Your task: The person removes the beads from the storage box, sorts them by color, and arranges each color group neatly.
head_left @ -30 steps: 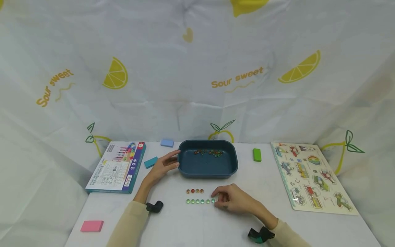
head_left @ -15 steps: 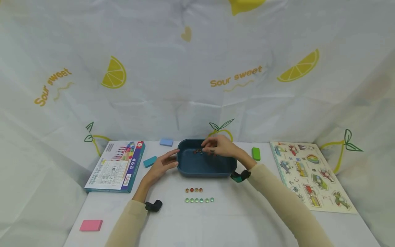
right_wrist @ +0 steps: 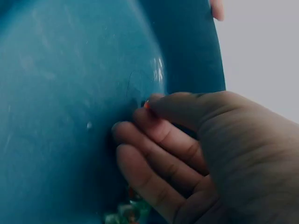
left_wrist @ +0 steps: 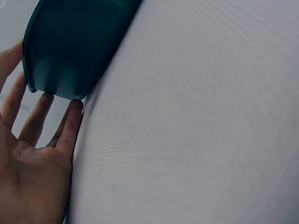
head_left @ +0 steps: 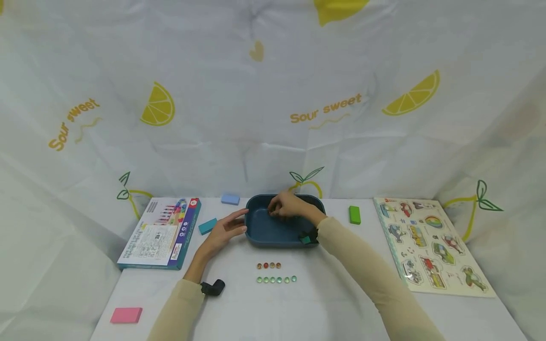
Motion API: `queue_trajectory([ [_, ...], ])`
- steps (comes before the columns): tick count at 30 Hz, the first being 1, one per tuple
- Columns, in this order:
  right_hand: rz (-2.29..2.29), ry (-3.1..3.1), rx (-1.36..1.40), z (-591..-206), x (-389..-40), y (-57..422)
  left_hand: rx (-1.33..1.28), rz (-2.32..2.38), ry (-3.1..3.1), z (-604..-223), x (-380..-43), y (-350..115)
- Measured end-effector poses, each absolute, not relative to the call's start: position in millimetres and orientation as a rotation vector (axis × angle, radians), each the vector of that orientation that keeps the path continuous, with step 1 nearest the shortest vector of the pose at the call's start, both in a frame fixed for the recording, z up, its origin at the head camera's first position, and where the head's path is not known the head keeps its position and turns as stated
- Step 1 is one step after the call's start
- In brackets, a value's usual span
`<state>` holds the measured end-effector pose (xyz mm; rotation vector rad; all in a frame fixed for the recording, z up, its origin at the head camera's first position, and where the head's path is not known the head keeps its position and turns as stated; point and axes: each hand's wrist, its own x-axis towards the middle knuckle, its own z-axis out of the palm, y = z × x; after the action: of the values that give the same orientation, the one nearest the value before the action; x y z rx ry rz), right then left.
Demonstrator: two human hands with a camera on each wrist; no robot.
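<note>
My right hand [head_left: 286,206] reaches down into a dark blue rectangular basin [head_left: 277,244]. In the right wrist view its thumb and index finger pinch a small orange glass marble [right_wrist: 147,105] at the basin floor, while the other fingers are bent below. More green and orange marbles [right_wrist: 128,211] lie in the basin under that hand. With fingertips at the basin's left end wall, my left hand [head_left: 222,235] has its fingers spread and mostly straight. On the white table, one row of orange-red marbles [head_left: 272,265] lies behind a longer row of green marbles [head_left: 272,280].
At left lie a boxed toy set [head_left: 158,232] and a pink block [head_left: 126,315]. Blue blocks, one light [head_left: 230,199] and one teal [head_left: 207,226], sit left of the basin. To its right are a green block [head_left: 354,215] and a picture puzzle board [head_left: 431,246].
My right hand has left the green row, moved up into the basin and reached leftward, where it now pinches an orange marble. The left hand stays at the basin's end.
</note>
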<state>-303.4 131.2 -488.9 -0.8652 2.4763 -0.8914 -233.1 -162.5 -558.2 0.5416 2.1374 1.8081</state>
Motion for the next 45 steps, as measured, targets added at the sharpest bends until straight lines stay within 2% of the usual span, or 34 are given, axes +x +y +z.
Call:
queue_trajectory([
  [11,-0.797,2.536,-0.842,-492.3,-303.1,122.8,0.545,1.799,2.146,-557.9,-233.6,-162.9],
  [17,-0.955,2.527,-0.805,-478.0,-291.1,129.4,0.543,1.803,2.145,-558.4,-232.2,-162.1],
  [20,-1.064,2.510,-0.804,-467.6,-273.2,136.8,0.538,1.804,2.143,-559.1,-231.9,-161.5],
  [25,-1.219,2.432,-0.818,-458.3,-223.9,151.7,0.530,1.804,2.141,-558.8,-231.8,-161.3],
  [33,-1.288,2.347,-0.819,-488.0,-156.1,173.7,0.537,1.804,2.143,-556.0,-231.2,-160.9],
  [38,-1.202,2.416,-0.841,-508.5,-139.9,179.0,0.541,1.806,2.141,-554.5,-230.0,-161.4],
  [45,-1.089,2.526,-0.838,-520.8,-141.3,175.3,0.547,1.818,2.133,-554.9,-230.3,-161.2],
])
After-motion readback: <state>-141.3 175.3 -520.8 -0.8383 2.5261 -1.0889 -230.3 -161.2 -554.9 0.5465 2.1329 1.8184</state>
